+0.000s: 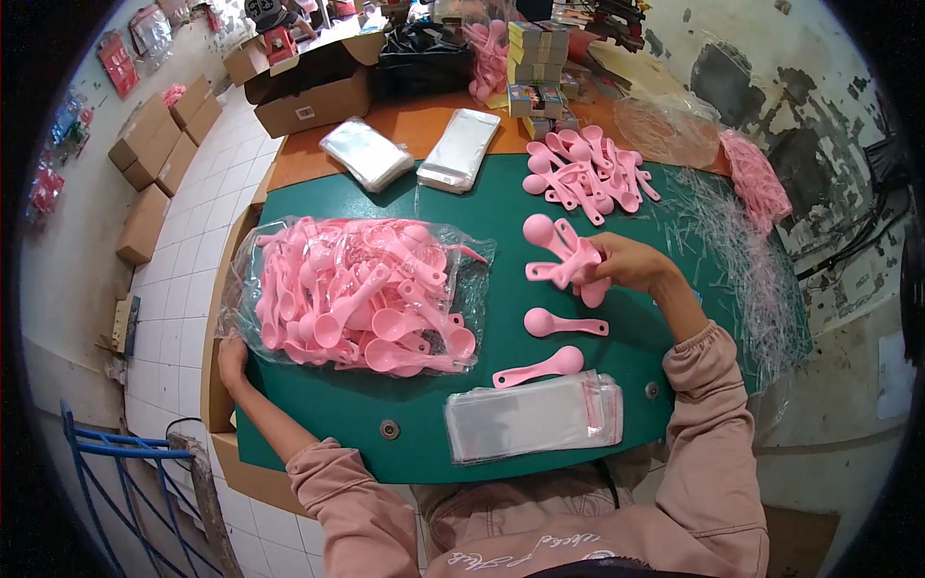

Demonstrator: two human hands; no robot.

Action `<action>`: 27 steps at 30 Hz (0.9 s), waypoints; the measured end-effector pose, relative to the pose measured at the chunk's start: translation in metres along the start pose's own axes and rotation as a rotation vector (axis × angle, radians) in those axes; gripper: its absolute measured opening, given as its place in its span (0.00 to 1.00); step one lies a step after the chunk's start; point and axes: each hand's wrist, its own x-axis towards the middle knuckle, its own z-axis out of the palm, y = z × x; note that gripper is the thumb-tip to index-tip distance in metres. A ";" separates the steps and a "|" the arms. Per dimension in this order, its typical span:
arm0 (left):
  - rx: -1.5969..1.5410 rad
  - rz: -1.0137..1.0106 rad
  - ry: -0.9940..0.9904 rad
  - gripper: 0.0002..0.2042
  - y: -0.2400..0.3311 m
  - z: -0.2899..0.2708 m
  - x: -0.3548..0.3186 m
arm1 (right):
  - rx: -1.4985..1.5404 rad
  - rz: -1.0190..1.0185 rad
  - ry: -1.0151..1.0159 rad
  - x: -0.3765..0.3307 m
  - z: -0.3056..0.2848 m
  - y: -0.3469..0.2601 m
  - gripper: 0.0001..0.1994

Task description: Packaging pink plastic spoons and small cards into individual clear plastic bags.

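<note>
head view: pink spoons (pixel 540 229) clamped in the right hand (pixel 631 262) over a green mat (pixel 424 395).
two loose spoons (pixel 540 322) are laid just below, near a stack of clear sleeves (pixel 515 424); well apart, at the mat's left edge, the left hand (pixel 231 358) is held beside a spoon-filled clear bag (pixel 243 299); whether that bag is gripped cannot be told.

Worn left in a head-mounted pair; looks down and forward from close above the table (pixel 424 400), fisheye-wide, reaching floor (pixel 154 294), left wall (pixel 87 289) and right wall (pixel 809 58).
</note>
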 end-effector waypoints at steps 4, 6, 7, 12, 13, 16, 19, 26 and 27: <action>-0.004 -0.013 -0.015 0.26 -0.008 0.005 0.007 | 0.257 -0.032 0.102 0.016 -0.023 0.015 0.12; 0.000 -0.049 0.009 0.26 0.012 0.001 -0.013 | 0.183 -0.019 0.143 0.023 -0.041 0.018 0.12; 0.036 -0.070 0.000 0.26 0.016 -0.006 -0.021 | 0.230 -0.036 0.203 0.030 -0.047 0.016 0.12; 0.150 -0.085 0.046 0.26 0.081 -0.002 -0.067 | 0.213 -0.038 0.665 0.052 -0.125 0.015 0.11; 0.150 -0.104 0.043 0.25 0.080 -0.004 -0.071 | 0.017 0.053 0.714 0.052 -0.132 0.007 0.13; 0.134 -0.133 0.021 0.25 0.070 -0.011 -0.067 | -1.040 -0.194 1.233 0.041 -0.112 0.004 0.18; 0.086 -0.131 0.045 0.24 0.044 -0.012 -0.053 | -0.833 -0.320 0.675 0.017 -0.053 -0.009 0.24; 0.195 -0.114 0.007 0.23 0.066 -0.013 -0.055 | -1.219 -0.333 0.372 -0.025 0.094 0.014 0.32; 0.131 -0.125 0.016 0.23 0.060 -0.013 -0.050 | -1.214 -0.336 0.373 -0.020 0.093 0.018 0.32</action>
